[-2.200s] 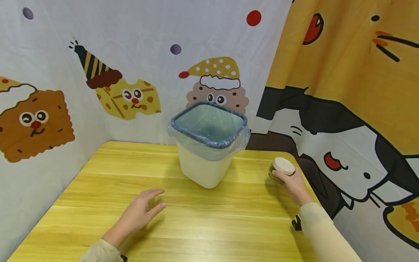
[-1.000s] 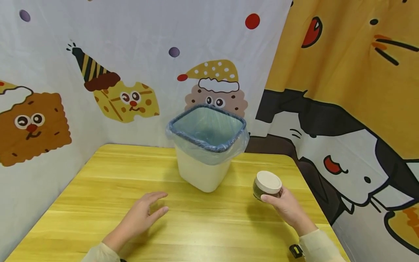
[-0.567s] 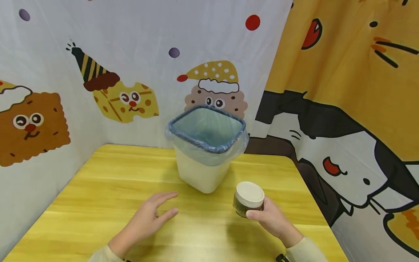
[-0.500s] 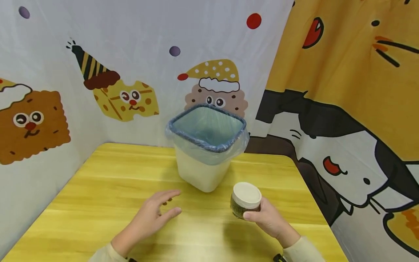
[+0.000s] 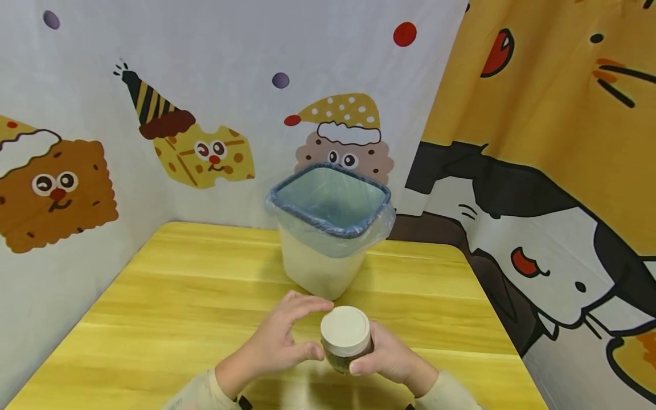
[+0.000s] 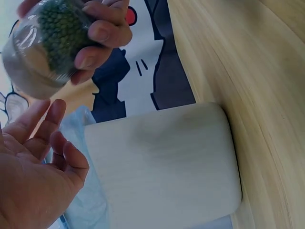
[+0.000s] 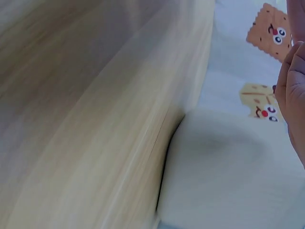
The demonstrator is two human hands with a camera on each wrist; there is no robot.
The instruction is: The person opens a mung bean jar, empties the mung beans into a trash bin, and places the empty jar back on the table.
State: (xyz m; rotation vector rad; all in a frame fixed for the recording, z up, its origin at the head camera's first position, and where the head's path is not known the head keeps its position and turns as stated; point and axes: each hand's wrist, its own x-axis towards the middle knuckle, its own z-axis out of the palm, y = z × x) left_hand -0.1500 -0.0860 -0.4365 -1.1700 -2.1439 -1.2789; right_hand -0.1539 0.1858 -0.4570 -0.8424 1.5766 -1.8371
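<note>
A clear jar with a white lid [image 5: 345, 329] is held upright in my right hand [image 5: 392, 359], above the front middle of the table. Small round green beans [image 6: 62, 36] show through its wall in the left wrist view, where the right fingers curl round the jar. My left hand [image 5: 274, 336] is at the jar's left side, thumb and fingers spread around the lid. Its fingertips [image 6: 58, 109] come right up by the lid's edge. In the right wrist view part of a hand [image 7: 294, 95] shows at the right edge; the jar is out of that frame.
Behind the hands a white bin [image 5: 320, 267] stands on the yellow wood-grain table [image 5: 195, 273]. A bluish plastic bag [image 5: 333, 242] lines it and hangs over its dark blue rim. Cartoon-printed curtains [image 5: 220, 51] close off the back and right.
My right hand has carried the jar from the table's right side leftward and nearer to me. The left hand has moved right and up to the lid.
</note>
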